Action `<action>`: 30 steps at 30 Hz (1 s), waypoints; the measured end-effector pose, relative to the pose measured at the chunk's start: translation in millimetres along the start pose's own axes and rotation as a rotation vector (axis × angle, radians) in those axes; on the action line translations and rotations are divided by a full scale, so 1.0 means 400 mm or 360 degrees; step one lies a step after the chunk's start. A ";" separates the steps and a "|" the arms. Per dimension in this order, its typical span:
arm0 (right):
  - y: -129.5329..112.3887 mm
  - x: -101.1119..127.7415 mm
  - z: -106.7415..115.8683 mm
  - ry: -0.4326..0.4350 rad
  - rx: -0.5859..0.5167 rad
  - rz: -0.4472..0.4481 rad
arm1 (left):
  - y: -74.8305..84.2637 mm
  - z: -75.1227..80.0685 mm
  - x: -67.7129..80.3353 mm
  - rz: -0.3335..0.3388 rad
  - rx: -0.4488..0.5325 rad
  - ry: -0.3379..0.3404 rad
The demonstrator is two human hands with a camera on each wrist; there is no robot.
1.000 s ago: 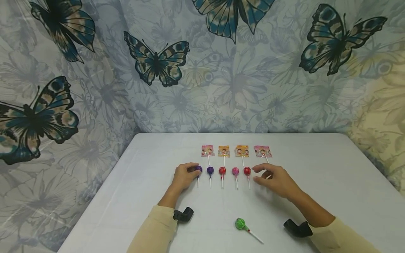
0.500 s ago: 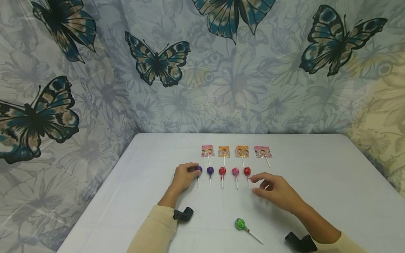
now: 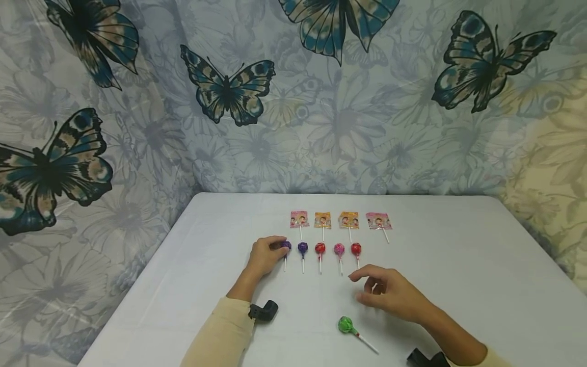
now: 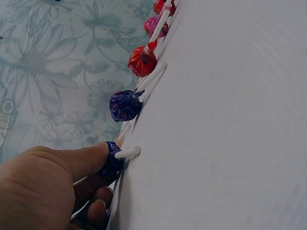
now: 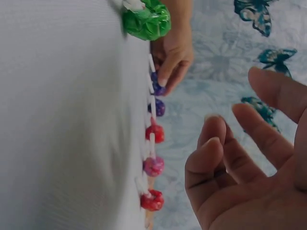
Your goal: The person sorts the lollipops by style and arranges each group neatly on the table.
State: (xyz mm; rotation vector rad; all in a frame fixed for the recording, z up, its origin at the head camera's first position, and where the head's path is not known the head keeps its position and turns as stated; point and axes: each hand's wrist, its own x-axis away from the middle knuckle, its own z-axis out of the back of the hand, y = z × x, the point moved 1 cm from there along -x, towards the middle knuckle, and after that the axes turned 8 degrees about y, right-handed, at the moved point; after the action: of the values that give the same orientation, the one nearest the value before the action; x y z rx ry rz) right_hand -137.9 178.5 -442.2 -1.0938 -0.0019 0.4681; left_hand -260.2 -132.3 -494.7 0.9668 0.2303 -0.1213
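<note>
At the left end of a row of lollipops, my left hand [image 3: 264, 256] pinches the head of a purple lollipop [image 4: 113, 163] between thumb and fingers; its white stick points toward me. A second purple lollipop [image 3: 302, 247], a red lollipop [image 3: 320, 248], a pink lollipop [image 3: 339, 249] and another red lollipop [image 3: 356, 248] continue the row to the right. My right hand [image 3: 392, 293] hovers over the table with loosely bent fingers and holds nothing. It is between the row's right end and a green lollipop [image 3: 345, 324] lying nearer to me, stick slanting right.
Behind the row lie pink-wrapped and orange-wrapped flat lollipops, among them a pink one [image 3: 379, 220] at the right and an orange one [image 3: 323, 220]. All rest on a white-covered table [image 3: 220, 224]. A butterfly-patterned cloth [image 3: 339, 142] hangs behind its far edge.
My right hand has moved back from beside the right-hand red lollipop, toward me and slightly left, nearer the green lollipop. The left hand stays on the purple lollipop.
</note>
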 end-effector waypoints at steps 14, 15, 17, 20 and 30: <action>0.031 0.013 -0.057 -0.0489 -0.0152 0.0052 | -0.004 -0.003 -0.003 0.0014 0.0022 0.0003; 0.031 0.014 -0.059 -0.0502 -0.0144 0.0066 | -0.005 -0.003 -0.003 0.0014 0.0024 0.0002; 0.030 0.015 -0.065 -0.0521 -0.0124 0.0084 | -0.004 -0.002 -0.003 0.0006 0.0021 0.0000; 0.029 0.018 -0.071 -0.0549 -0.0084 0.0095 | -0.004 -0.001 -0.002 -0.0002 0.0014 -0.0003; 0.017 0.025 -0.074 -0.0597 0.0047 0.0075 | -0.001 -0.003 -0.001 0.0011 0.0036 0.0012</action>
State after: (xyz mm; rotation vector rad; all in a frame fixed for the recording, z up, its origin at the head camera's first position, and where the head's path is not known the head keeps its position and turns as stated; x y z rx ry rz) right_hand -124.4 159.5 -464.2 -0.9657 -0.2988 0.7081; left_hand -260.7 -131.5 -495.8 0.9906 0.2332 -0.1143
